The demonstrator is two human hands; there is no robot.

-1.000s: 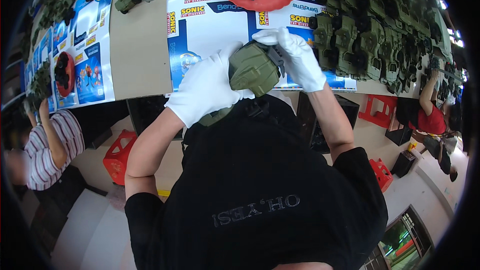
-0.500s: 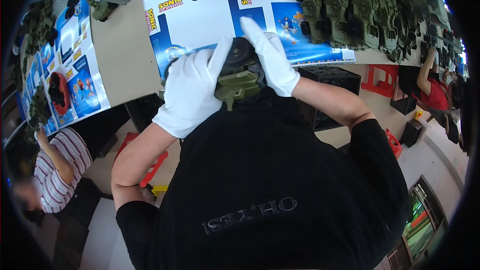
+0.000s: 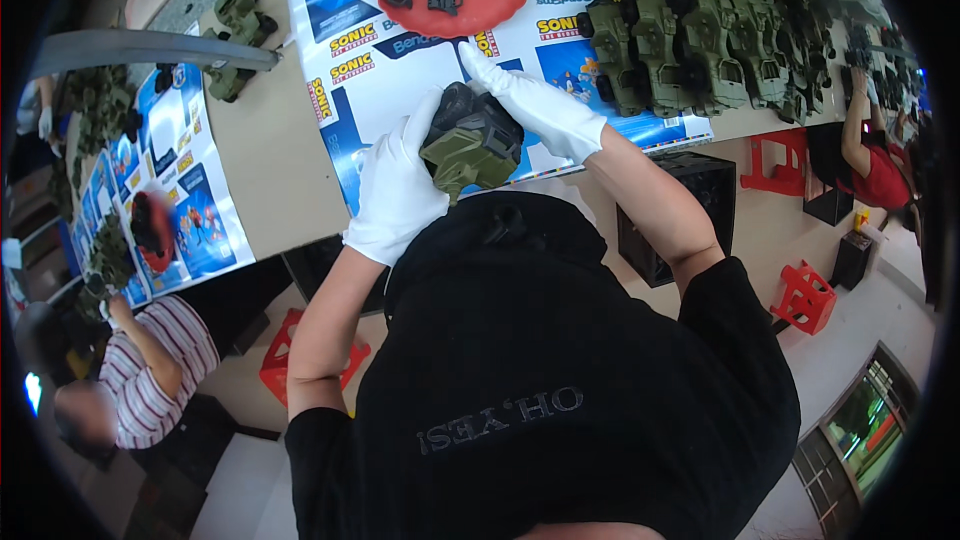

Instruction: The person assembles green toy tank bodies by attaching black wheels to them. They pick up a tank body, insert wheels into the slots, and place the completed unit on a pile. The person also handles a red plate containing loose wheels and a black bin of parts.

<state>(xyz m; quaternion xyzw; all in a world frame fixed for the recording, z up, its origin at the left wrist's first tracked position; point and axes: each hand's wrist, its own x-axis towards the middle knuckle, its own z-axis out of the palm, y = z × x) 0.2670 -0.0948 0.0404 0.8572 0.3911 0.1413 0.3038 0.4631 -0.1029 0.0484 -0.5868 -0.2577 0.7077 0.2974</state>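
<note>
A dark green toy vehicle (image 3: 472,155) with black parts is held between my white-gloved hands at the table's near edge. My left hand (image 3: 398,180) wraps its left side, thumb pointing up along it. My right hand (image 3: 540,110) presses against the right side, with its fingers reaching over the far end. Both palms hide much of the vehicle's sides. Beyond my hands stands a red scalloped plate (image 3: 505,0) with several small black pieces, one of them a black part (image 3: 444,0) near the middle.
Rows of green toy vehicles (image 3: 710,50) fill the table's right side. Printed poster sheets (image 3: 375,90) cover the work surface. A grey curved bar (image 3: 150,52) crosses at upper left. A person in a striped shirt (image 3: 165,370) works at left; another in red (image 3: 880,180) at right. Red stools (image 3: 803,297) stand behind.
The toy vehicle has tilted in my hands, so the round black wheel facing up is no longer plain. The view has shifted, bringing more of the red plate into sight.
</note>
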